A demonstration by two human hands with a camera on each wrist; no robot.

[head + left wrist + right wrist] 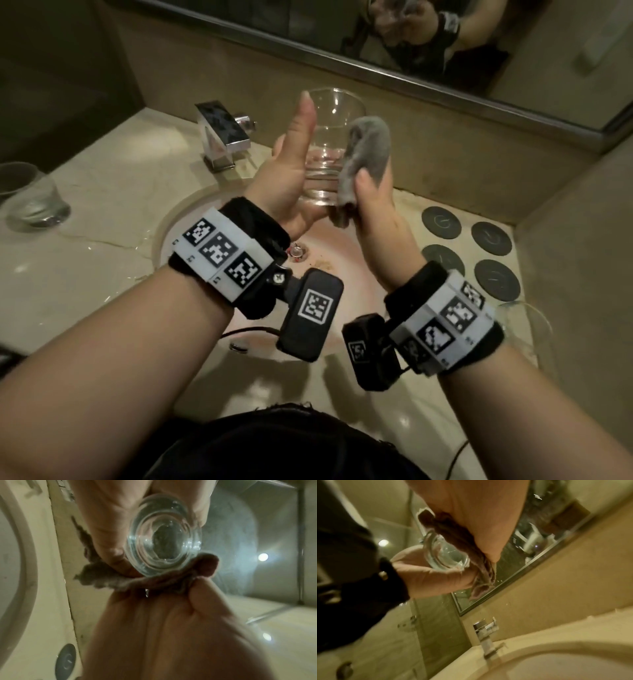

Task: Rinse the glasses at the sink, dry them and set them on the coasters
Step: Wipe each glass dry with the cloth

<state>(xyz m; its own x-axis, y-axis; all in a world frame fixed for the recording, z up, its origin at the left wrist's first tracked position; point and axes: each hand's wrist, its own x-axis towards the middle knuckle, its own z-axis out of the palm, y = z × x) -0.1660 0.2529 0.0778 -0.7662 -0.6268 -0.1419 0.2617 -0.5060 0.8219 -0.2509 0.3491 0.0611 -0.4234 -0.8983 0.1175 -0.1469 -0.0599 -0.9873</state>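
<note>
A: What hems in the hands?

B: The mirror (pixel 445 73) frame runs along the far wall, the faucet (pixel 224 135) stands at the far left of the sink (pixel 346 274), and a side wall closes in the right. Both hands are raised over the basin, clear of the counter (pixel 102 212) and of the faucet.

A: And where is the glass?

B: The glass (pixel 334 144) is held up above the sink, mouth pointing away and upward, its thick base toward the wrists. The left hand (pixel 291 171) cradles it from the left with the fingers wrapped round the lower wall and base, thumb sticking straight up beside the rim.

A: The right hand?

B: The right hand (pixel 373 192) is closed on a grey cloth (pixel 368 150), thumb pinching it against the glass's right side; the cloth folds over the wall and hangs below the base.

A: Other pieces?

B: Another glass (pixel 32 195) stands on the counter at far left. Four dark round coasters (pixel 491 238) lie in a block on the counter right of the sink. A further glass (pixel 527 318) shows at the near right, just beside the nearest coaster, half hidden by the right wrist band.
</note>
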